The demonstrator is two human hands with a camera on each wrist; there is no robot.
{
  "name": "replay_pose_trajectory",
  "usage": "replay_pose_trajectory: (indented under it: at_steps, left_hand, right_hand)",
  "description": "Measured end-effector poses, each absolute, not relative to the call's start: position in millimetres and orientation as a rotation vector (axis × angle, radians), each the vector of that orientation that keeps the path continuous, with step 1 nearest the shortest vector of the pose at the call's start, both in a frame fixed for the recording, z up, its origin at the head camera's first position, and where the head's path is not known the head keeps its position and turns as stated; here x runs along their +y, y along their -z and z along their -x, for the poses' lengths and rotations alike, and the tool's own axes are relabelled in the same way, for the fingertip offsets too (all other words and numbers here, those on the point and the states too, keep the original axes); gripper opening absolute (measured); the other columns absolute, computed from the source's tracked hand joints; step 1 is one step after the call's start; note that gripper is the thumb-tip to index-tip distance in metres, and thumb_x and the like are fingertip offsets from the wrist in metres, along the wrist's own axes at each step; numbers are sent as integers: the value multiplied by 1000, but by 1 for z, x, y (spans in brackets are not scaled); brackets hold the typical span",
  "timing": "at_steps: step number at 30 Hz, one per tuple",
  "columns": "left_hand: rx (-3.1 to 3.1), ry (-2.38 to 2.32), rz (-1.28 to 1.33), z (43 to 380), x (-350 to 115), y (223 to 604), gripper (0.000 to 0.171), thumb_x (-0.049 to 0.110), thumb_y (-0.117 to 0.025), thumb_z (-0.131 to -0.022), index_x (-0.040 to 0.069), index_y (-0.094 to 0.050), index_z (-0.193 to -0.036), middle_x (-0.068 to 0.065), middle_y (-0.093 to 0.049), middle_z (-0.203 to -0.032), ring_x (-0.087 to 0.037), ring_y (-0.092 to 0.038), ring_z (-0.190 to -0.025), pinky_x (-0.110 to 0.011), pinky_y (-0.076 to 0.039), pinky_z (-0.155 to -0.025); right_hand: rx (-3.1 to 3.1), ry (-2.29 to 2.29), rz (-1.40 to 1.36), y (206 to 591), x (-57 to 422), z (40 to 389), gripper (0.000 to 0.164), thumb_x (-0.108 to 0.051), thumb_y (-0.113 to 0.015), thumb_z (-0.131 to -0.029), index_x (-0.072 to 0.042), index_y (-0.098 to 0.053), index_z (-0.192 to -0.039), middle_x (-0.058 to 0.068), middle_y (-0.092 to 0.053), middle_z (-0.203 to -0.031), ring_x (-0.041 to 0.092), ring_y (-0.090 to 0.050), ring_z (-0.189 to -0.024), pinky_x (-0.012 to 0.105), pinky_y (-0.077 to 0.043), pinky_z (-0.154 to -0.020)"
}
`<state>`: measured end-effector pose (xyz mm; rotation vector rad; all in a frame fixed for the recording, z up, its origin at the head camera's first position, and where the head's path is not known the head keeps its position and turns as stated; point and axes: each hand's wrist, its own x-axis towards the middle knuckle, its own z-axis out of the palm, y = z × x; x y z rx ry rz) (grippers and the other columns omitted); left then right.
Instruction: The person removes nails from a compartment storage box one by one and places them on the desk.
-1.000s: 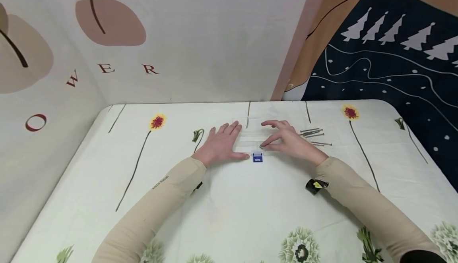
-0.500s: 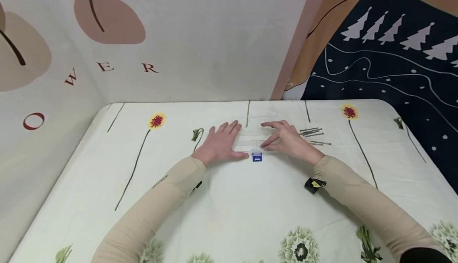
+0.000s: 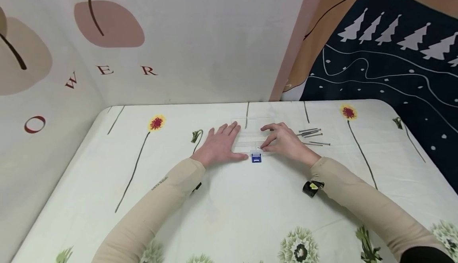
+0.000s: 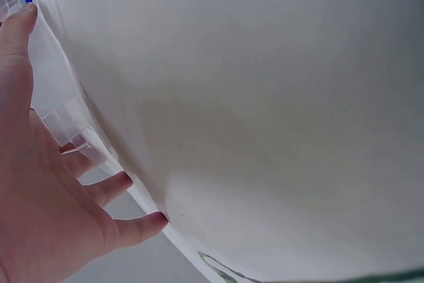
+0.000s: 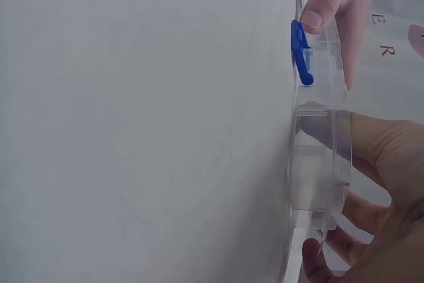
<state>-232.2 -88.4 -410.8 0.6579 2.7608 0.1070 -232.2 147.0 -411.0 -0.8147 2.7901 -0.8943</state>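
Note:
A clear plastic compartment box lies flat on the table, with a blue latch at its near side. My left hand rests at the box's left end, fingers spread, the thumb near the latch. Over the right part of the box is my right hand, its thumb and index finger pinching a thin grey nail, of which only the tip shows. In the right wrist view the right thumb shows through the clear wall, inside the box. Several long nails lie loose just right of this hand.
A white cloth printed with flowers covers the table. Fabric hangings stand close behind the table and at its left. Wrist cameras are strapped under the sleeves.
The right hand stays over the box with its fingertips shifting only slightly; the left hand holds its place. The head view moves a little.

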Motion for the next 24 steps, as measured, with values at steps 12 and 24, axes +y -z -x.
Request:
replay_pose_trajectory:
  at_steps: [12,24]
  left_hand:
    - [2761,-109,-666,232,-89,412,104,75,-50,-82,12,-14,-156,-6,-10,-161,-32,-15,-144,-61,-16,-110]
    - [2751,-107,-665,232,-89,410,104,76,-49,-82,14,-12,-157,-5,-8,-161,-32,-13,-145,-61,-15,-110]
  right_hand:
    - [2780,903,884,412,148,234,6,-8,-83,-75,-13,-79,-75,15,-59,-124,35,-44,-117,50,-34,-98]
    - [2629,1122,883,418,155,240,6,-7,-82,-76,-13,-79,-76,10,-57,-127,31,-41,-121,48,-31,-101]
